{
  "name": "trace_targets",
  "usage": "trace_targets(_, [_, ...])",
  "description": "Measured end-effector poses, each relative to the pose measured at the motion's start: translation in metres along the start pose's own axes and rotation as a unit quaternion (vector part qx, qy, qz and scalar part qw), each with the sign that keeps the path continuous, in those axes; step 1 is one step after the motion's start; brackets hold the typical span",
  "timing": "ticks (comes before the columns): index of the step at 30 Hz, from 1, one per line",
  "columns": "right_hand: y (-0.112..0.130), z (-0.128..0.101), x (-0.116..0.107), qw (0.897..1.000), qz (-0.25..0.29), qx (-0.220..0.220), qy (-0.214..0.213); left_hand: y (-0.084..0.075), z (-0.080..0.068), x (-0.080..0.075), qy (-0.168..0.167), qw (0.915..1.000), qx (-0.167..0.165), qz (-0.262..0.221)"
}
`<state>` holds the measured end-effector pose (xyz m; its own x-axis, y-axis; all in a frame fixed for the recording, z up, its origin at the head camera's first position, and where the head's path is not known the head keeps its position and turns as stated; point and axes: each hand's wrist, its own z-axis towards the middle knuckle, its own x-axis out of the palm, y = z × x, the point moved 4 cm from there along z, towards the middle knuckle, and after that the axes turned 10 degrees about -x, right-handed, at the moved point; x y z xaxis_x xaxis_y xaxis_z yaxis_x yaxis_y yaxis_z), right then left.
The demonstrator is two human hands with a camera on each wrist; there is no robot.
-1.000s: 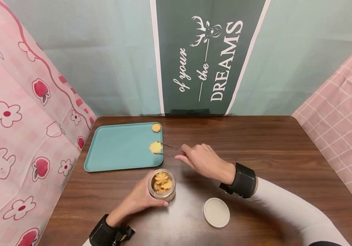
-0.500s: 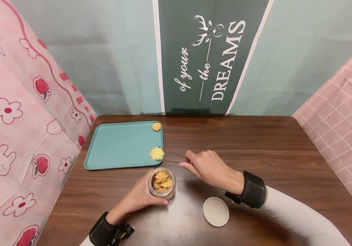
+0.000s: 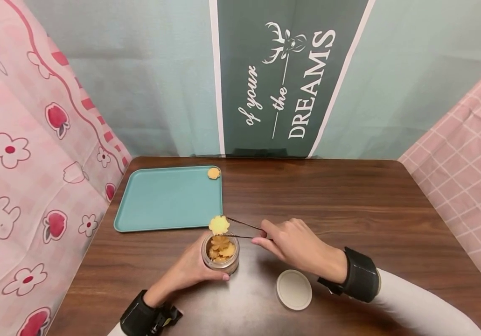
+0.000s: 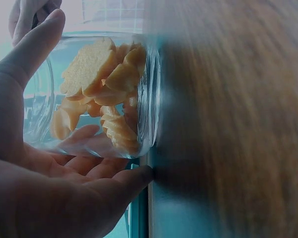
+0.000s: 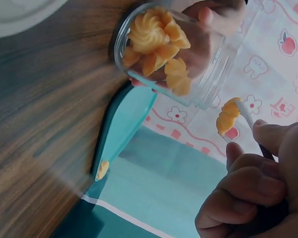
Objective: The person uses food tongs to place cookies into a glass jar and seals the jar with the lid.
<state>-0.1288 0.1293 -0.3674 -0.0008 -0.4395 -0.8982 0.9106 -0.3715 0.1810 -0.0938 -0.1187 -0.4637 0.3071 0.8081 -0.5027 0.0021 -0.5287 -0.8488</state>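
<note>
My left hand (image 3: 194, 263) grips an open glass jar (image 3: 232, 267) standing upright on the table. Inside it are several swirl-shaped butter cookies (image 5: 148, 32), seen through the glass in both wrist views. My right hand (image 3: 298, 245) holds metal tongs (image 3: 243, 223), and a flower-shaped cookie (image 3: 219, 225) is pinched between their tips. In the head view that cookie appears at the jar's far rim; the right wrist view shows it apart from the glass, just outside the mouth (image 5: 227, 117). Another cookie (image 3: 213, 173) lies in the far right corner of the teal tray (image 3: 169, 198).
A round whitish lid (image 3: 294, 290) lies flat on the wooden table (image 3: 328, 200), right of the jar and near the right forearm. The tray sits at the far left, just beyond the jar. Patterned cloths (image 3: 9, 149) hang round the table.
The right hand has drawn the tongs and their cookie nearer and slightly rightward, from over the tray's right edge to near the jar's mouth. The left hand and jar have stayed put.
</note>
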Motion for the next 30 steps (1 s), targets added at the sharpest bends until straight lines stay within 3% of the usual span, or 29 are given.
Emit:
trace_targets(13, [0.005, -0.020, 0.003, 1.000, 0.016, -0.019, -0.002, -0.002, -0.002, -0.001, -0.003, 1.0000, 0.007, -0.006])
trace_targets(22, [0.011, -0.023, 0.001, 0.999, 0.030, -0.044, 0.012, -0.002, -0.002, 0.000, -0.001, 0.9999, 0.014, -0.003])
trace_targets(30, [0.009, -0.020, -0.002, 0.999, 0.025, -0.040, -0.002, -0.002, -0.001, 0.000, -0.004, 0.9999, 0.014, 0.002])
